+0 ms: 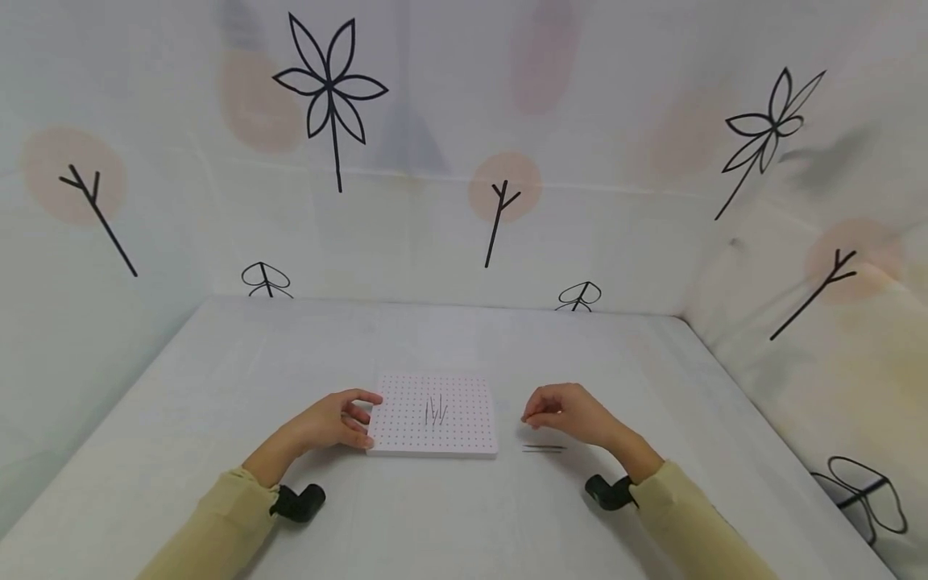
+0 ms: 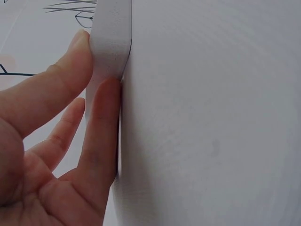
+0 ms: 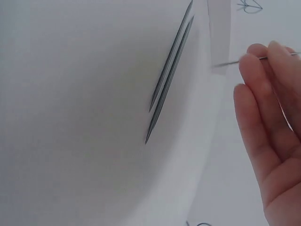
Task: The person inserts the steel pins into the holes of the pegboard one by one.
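A white board (image 1: 467,439) with a grid of small holes lies flat on the table, and several thin metal needles (image 1: 440,409) stand up from its middle, some leaning. My left hand (image 1: 341,419) is at the board's left side, fingers spread and fairly straight. Its fingertips touch that edge, the thumb near the front corner. To the right of the board, my right hand (image 1: 569,411) pinches a slim metal needle (image 3: 228,63) between thumb and fingers, above the table. Two more needles (image 3: 171,73), pointed at the ends, lie side by side below this hand.
A white cloth covers the table (image 1: 406,524). Pale walls (image 1: 406,234) with plant drawings rise at the back and both sides. A dark wrist mount (image 1: 299,503) sits at the left cuff, another mount (image 1: 609,491) at the right.
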Tool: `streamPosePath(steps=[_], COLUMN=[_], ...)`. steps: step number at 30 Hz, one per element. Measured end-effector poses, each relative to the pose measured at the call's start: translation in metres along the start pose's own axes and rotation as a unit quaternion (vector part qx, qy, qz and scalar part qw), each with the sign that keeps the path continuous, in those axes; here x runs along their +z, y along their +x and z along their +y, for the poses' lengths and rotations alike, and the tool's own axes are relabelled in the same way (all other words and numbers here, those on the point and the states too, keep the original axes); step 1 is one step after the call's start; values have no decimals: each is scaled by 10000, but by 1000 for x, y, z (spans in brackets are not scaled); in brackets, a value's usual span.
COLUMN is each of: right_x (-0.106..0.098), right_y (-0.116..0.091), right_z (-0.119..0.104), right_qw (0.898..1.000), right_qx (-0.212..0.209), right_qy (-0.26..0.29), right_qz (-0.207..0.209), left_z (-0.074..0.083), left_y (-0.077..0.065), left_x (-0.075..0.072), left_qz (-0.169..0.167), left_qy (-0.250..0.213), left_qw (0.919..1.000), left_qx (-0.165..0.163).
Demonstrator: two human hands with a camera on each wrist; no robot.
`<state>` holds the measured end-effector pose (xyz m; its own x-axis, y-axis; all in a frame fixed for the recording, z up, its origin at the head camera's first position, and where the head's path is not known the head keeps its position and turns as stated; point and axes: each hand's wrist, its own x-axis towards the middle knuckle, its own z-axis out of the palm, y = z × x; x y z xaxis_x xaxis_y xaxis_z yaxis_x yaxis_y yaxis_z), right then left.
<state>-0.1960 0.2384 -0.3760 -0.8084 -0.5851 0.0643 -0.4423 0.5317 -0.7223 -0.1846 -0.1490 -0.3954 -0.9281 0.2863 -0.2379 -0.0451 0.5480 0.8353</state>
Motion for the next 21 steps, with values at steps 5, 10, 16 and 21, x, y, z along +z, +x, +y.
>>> streamPosePath(steps=[5, 10, 16, 21], right_x=[5, 11, 18, 22], right_y=[4, 10, 18, 23], right_z=[-4, -7, -15, -24], right_qw=[9995, 9987, 9976, 9979], right_qx=[-65, -214, -378, -274], right_qy=[-116, 254, 420, 366], right_qz=[296, 386, 399, 464], left_z=[0, 0, -1, 0], left_y=[0, 0, 0, 0], left_x=[0, 0, 0, 0], left_qz=[3, -3, -19, -10], left_qy=[-15, -10, -19, -30], left_qw=[10000, 10000, 10000, 10000], left_qx=[-27, -28, -31, -9])
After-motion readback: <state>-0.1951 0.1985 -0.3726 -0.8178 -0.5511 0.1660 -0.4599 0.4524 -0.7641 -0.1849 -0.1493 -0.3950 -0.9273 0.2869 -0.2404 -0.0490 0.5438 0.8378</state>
